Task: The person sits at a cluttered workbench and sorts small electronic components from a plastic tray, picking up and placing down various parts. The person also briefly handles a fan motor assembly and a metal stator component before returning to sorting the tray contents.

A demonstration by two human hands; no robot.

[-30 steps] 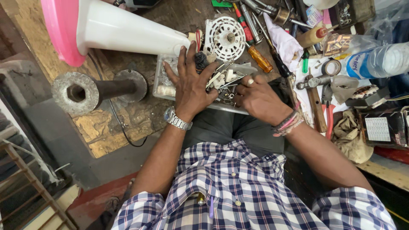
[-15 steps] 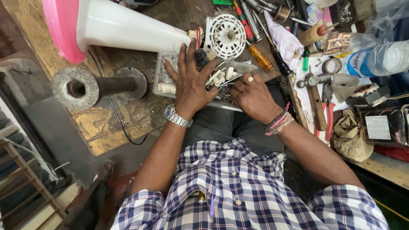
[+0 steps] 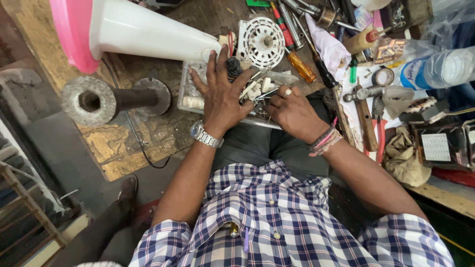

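Parts tray [image 3: 190, 101] of small white pieces sits under both hands: left hand [image 3: 222, 96] spread flat, holding nothing; right hand [image 3: 292, 111] curled, grip unclear

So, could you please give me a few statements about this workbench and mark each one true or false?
1. Both hands are in the clear tray of small parts. True: left hand, right hand.
2. A watch sits on the right wrist. False: the metal watch is on the left wrist.
3. The orange-handled screwdriver is held in the right hand. False: it lies on the bench.
4. The white cone with the pink base lies on its side. True.
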